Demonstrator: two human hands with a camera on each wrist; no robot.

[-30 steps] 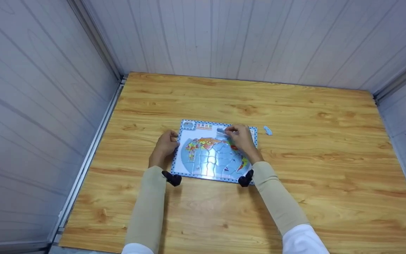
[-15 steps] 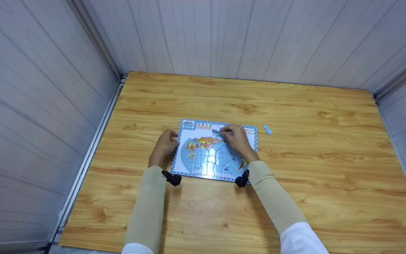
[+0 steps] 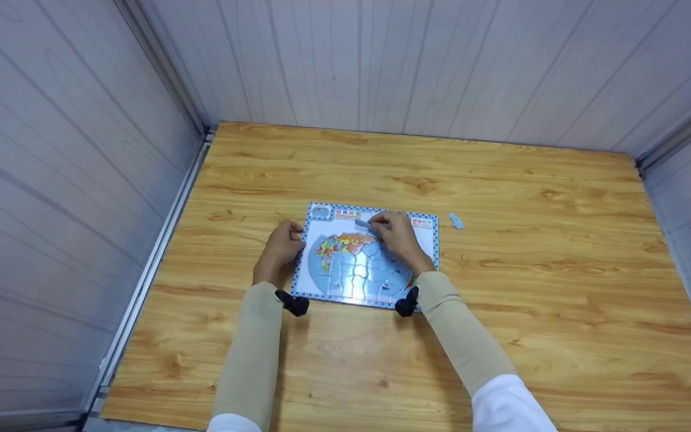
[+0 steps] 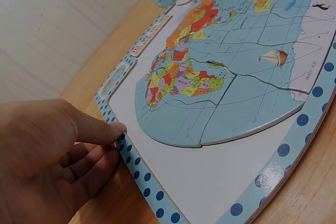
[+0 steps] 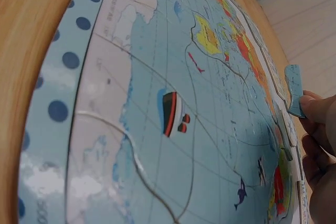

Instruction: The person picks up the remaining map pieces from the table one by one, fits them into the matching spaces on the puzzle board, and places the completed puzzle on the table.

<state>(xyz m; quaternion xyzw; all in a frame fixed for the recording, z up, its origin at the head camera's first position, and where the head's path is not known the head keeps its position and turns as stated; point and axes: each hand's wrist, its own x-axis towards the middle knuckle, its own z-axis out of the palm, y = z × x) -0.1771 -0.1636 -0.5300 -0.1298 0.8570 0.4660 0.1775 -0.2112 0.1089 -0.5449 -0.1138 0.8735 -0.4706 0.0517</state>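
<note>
A world map jigsaw puzzle [image 3: 345,302] with a dotted blue border lies flat on the table. My left hand [image 3: 282,247] holds its left edge; in the left wrist view the thumb [image 4: 113,129] presses on the border and the other fingers are at the side, partly under it. Between thumb and fingers, my right hand [image 3: 398,237] pinches a small light-blue puzzle piece [image 5: 295,90] above the top part of the board. Part of the map's upper right is hidden behind that hand.
One loose blue puzzle piece [image 3: 455,221] lies on the wooden table [image 3: 561,270], to the right of the board. Pale panel walls [image 3: 333,66] stand at the back and both sides.
My right hand has moved a little left along the board's top with the puzzle piece, uncovering printing at the upper right. The left hand has stayed put.
</note>
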